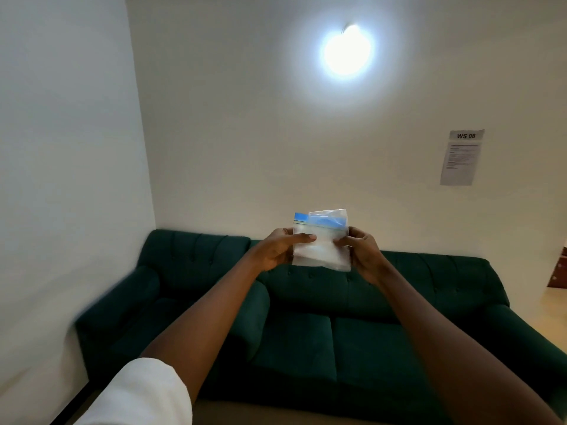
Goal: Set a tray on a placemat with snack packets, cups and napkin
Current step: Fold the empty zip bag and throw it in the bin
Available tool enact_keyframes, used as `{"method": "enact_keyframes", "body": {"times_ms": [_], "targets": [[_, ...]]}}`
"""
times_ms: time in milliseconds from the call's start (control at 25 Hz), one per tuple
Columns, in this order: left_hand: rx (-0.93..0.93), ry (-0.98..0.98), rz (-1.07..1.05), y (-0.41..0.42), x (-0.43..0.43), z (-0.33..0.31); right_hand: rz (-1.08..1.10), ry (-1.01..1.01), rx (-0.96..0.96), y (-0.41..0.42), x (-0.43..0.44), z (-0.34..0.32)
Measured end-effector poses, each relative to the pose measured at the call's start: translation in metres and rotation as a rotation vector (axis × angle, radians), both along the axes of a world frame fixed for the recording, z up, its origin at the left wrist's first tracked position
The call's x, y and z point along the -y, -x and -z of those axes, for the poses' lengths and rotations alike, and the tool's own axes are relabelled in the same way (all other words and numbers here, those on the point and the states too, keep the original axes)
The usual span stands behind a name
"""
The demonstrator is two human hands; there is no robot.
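Both arms reach forward at chest height. Between them I hold up a small clear plastic packet [320, 240] with a blue strip across its top and something white inside. My left hand [277, 248] grips its left edge, thumb across the front. My right hand [362, 251] pinches its right edge. The packet stands upright in the air in front of the sofa back. No tray, placemat, cups or napkin appear in this view.
A dark green tufted sofa [306, 332] fills the lower half, set against white walls. A bright wall lamp [346, 50] glares above. A printed sheet marked WS 08 [461, 157] hangs on the right wall. Wooden furniture [558, 271] shows at the far right edge.
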State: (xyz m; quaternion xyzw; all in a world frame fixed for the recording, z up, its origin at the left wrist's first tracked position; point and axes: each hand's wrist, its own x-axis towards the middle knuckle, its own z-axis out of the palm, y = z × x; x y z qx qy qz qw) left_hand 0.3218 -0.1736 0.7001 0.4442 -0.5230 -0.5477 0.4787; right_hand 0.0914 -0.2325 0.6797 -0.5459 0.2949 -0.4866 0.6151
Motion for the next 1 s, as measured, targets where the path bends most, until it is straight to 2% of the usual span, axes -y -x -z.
{"method": "enact_keyframes", "body": {"times_ms": [240, 360, 440, 560, 800, 1000], "targets": [[-0.189, -0.011, 0.008, -0.009, -0.007, 0.005, -0.042, -0.005, 0.128, -0.009, -0.011, 0.003], [-0.315, -0.019, -0.030, -0.012, -0.005, 0.001, -0.029, -0.001, 0.123, -0.017, -0.015, -0.001], [-0.421, -0.022, -0.059, -0.012, -0.005, 0.002, 0.028, 0.006, 0.115, -0.023, -0.015, -0.003], [-0.528, -0.132, -0.057, -0.006, -0.006, 0.010, 0.214, 0.077, 0.052, -0.033, -0.016, -0.005], [-0.100, -0.178, 0.030, -0.005, -0.004, 0.015, 0.290, 0.422, -0.320, -0.030, -0.029, -0.005], [0.007, -0.316, 0.098, -0.004, -0.003, 0.021, 0.346, 0.529, -0.460, -0.028, -0.048, -0.008]]}}
